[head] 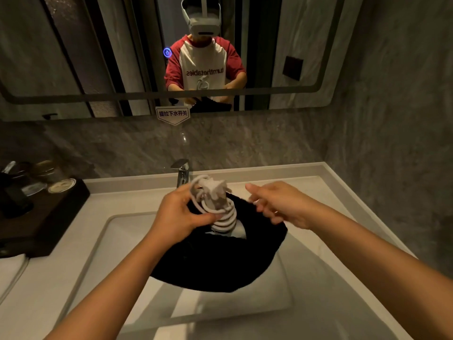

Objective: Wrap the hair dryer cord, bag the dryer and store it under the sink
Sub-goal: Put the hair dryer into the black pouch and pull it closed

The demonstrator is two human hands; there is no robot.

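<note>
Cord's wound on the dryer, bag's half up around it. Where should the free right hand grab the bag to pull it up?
Take the bag at its right rim, coming from the right. The left hand already holds the corded handle upright on the left, and the black cloth bunches open below the right hand, which looks nearest to that edge.

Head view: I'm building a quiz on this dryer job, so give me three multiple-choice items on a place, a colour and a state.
1. Where is the black bag?
A. over the sink basin
B. on the dark tray
C. on the floor

2. What colour is the wrapped cord?
A. black
B. white
C. red

3. What is the right hand doing?
A. gripping the faucet
B. pinching the bag
C. open, holding nothing

Answers: 1 A, the bag lies across the basin. 2 B, white coils ring the dryer handle, held by the left hand. 3 C, its fingers are spread beside the dryer.
</note>
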